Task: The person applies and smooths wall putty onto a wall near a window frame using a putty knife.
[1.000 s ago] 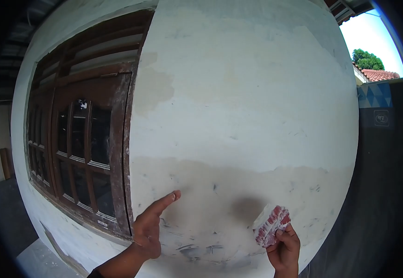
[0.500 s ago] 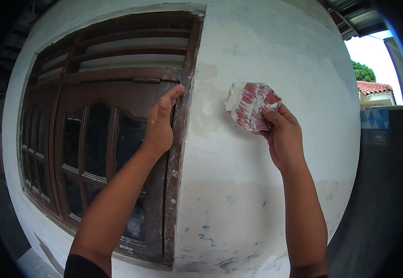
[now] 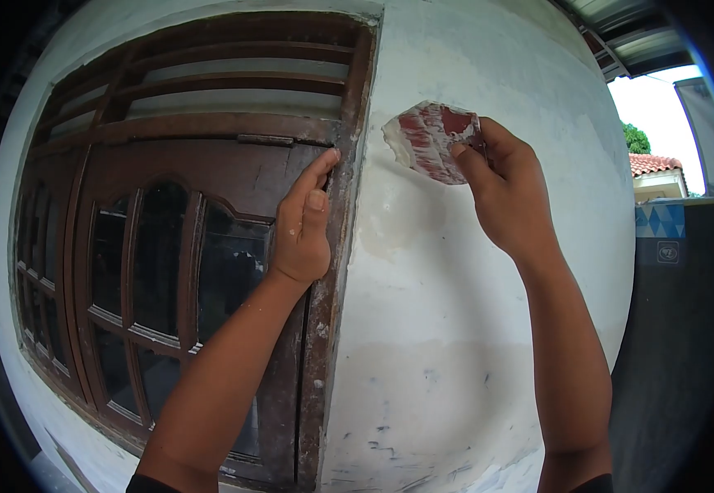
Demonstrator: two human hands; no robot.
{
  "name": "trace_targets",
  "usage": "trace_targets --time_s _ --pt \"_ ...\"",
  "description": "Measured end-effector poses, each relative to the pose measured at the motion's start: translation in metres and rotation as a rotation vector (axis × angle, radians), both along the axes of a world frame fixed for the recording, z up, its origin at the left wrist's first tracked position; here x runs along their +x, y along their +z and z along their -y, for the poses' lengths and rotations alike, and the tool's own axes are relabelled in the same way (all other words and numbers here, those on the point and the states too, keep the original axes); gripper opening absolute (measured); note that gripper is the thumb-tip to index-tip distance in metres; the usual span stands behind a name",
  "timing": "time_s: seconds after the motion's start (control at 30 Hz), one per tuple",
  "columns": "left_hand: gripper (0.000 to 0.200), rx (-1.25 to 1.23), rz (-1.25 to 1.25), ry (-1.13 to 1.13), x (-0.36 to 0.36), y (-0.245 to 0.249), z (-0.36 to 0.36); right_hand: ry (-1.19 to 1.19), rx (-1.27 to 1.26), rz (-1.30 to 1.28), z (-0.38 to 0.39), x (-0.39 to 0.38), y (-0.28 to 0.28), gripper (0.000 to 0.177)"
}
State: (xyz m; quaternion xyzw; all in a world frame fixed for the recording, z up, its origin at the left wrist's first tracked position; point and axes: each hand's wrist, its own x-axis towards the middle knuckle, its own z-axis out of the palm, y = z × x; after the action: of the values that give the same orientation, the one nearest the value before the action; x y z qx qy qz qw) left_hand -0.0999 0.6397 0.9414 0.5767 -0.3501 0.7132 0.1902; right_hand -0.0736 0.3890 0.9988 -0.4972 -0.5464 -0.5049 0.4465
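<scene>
Person's R hand [image 3: 509,197] is gripping a flat, dark-red scraper, roughly many-sided & smeared w/ white paste [image 3: 431,140] — thumb is pressing on the near face, fingers are mostly hiding behind it. Scraper is sitting up high, in front of the off-white, patchy plastered wall [image 3: 463,287], just right of the window; thicker paste is lining its L edge, which is pointing toward the frame. Can't tell if the scraper is touching the wall.

L hand [image 3: 303,226] is holding nothing — fingers are extending upward, thumb is standing up too. It's hovering at or resting on the R upright of the dark-brown, worn wooden window frame w/ pale specks [image 3: 322,353]; contact is unclear from this angle.

Behind L arm, dark glass panes [image 3: 160,255] are filling the casements, & brown horizontal wooden slats [image 3: 242,82] are running across the top. Wall's lower part is showing a beige-grey patch w/ dark scuffs [image 3: 431,378]. Black sleeve ends [image 3: 168,485] are showing at the bottom edge.

Far R, a tall, dark-grey smooth panel [image 3: 677,329] is standing beyond the wall, w/ a blue-&-white geometric strip [image 3: 659,222] near its top. Orange-red roof tiles [image 3: 655,164] are showing outside.
</scene>
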Motion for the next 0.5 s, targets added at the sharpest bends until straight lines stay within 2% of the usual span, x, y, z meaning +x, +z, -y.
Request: trace_targets --time_s 0.23,0.3,0.33,0.4,0.47,0.5 --pt "0.083 -0.029 -0.01 -0.043 0.001 -0.001 -0.002 -0.113 0.056 0.102 -0.007 -0.008 0.018 0.022" --pt "0.084 -0.032 -0.007 -0.05 0.001 -0.001 -0.002 -0.421 0.022 0.179 -0.012 -0.018 0.013 0.02" --pt "0.084 -0.034 -0.007 -0.047 0.0 -0.001 -0.002 -0.421 0.022 0.178 -0.016 -0.016 0.011 0.02" --pt "0.084 -0.036 -0.011 -0.046 0.002 -0.002 -0.003 -0.487 0.13 0.436 -0.024 -0.005 0.008 0.02" --pt "0.085 -0.043 0.039 -0.06 0.004 -0.001 -0.004 -0.533 0.122 0.492 -0.03 0.008 0.011 0.024" --pt "0.085 -0.044 0.039 -0.06 0.004 -0.001 -0.005 -0.567 0.177 0.6 -0.034 0.013 0.011 0.025"
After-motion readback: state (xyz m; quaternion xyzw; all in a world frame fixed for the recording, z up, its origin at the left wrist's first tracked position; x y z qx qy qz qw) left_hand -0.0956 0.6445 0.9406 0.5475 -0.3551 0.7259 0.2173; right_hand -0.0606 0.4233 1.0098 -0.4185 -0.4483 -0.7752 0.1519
